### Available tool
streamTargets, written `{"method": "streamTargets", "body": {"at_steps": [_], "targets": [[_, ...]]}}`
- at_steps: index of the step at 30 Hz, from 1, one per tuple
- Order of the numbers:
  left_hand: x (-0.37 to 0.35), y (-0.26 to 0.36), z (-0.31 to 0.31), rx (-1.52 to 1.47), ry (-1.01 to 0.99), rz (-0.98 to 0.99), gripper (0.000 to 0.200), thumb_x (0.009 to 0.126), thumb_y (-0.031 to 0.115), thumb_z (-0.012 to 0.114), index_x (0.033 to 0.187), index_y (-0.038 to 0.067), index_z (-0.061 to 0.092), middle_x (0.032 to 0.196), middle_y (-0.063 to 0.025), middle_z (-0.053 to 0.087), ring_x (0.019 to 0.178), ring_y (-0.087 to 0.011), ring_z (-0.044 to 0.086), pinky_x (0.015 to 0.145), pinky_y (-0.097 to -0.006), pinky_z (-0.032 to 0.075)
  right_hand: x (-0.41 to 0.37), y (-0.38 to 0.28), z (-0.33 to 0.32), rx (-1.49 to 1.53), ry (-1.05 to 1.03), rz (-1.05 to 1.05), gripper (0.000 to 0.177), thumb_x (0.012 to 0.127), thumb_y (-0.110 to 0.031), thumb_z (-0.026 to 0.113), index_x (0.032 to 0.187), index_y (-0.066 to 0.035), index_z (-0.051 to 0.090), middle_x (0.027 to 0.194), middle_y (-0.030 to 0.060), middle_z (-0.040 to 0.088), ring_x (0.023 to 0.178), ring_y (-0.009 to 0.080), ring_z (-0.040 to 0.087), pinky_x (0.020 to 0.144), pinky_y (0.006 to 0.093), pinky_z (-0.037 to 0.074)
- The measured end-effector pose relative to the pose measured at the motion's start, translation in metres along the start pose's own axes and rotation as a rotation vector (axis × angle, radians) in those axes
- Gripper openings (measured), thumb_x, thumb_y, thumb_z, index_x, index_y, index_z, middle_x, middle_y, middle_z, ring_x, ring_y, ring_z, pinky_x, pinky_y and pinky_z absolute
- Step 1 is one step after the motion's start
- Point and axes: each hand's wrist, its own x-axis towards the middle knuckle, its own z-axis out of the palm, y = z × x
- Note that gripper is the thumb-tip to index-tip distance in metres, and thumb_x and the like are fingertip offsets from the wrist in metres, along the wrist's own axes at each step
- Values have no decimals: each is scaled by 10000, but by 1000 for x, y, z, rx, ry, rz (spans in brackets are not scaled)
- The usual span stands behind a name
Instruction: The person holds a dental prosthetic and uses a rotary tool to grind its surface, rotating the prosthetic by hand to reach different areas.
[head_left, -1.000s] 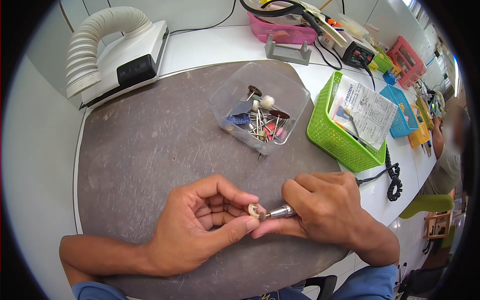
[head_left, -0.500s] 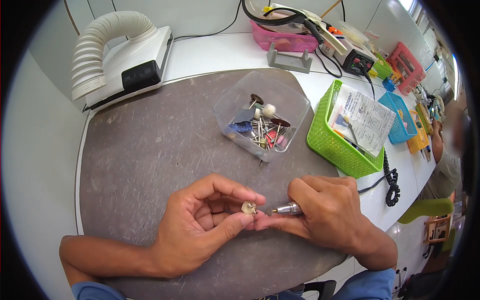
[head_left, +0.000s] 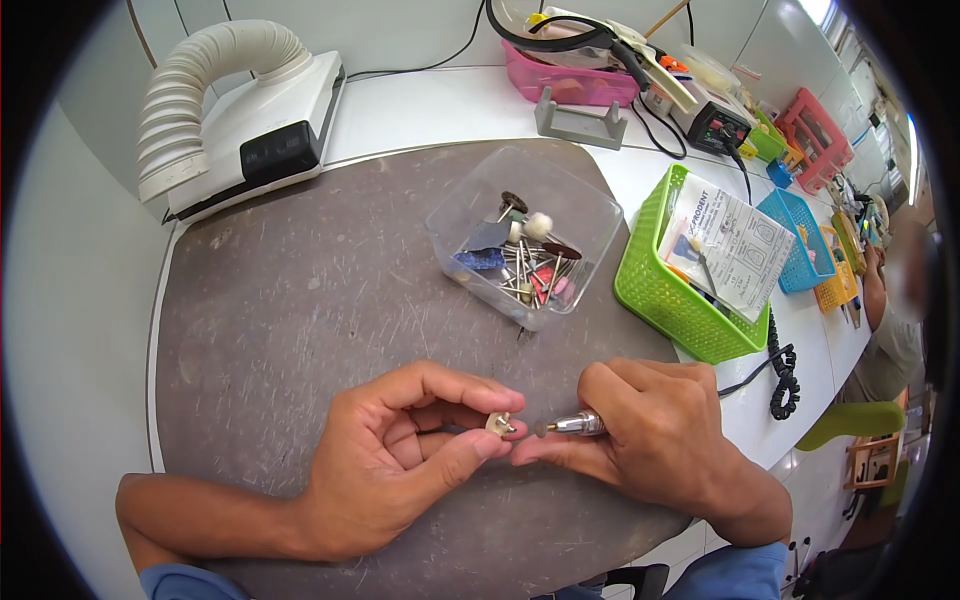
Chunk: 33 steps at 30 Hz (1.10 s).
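Note:
Between the thumb and fingertips of my left hand (head_left: 410,450) is a small cream-coloured dental model piece (head_left: 500,425) with shiny metal on it. My right hand (head_left: 650,425) is closed around a metal rotary handpiece (head_left: 577,424). A small greyish bit (head_left: 542,428) at the handpiece's tip points left at the piece, with a narrow gap between them. The thumb of my right hand reaches under the tool close to my left fingertips. Beyond the hands, a clear plastic box (head_left: 450,225) holds many burs and polishing wheels.
A green basket (head_left: 690,310) with a printed packet stands right of the box. At back left is a white unit with a ribbed hose (head_left: 220,60). A grey stand (head_left: 580,122) and pink basket (head_left: 570,80) sit behind. Another person (head_left: 885,340) is at far right.
The dental piece has turned slightly in my left fingers, showing its metal more. The gap between the handpiece tip and the piece looks a little wider. The view has shifted slightly.

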Motion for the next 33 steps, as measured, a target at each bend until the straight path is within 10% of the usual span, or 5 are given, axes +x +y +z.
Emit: {"method": "streamTargets", "body": {"at_steps": [33], "targets": [[-8, -2, 6, 101, -34, 32, 233, 833, -99, 677, 1049, -49, 602, 1160, -215, 607, 1086, -217, 634, 964, -319, 544, -1, -9, -7, 46, -102, 47, 508, 654, -453, 833, 635, -90, 478, 543, 38, 499, 456, 215, 539, 425, 336, 377]]}}
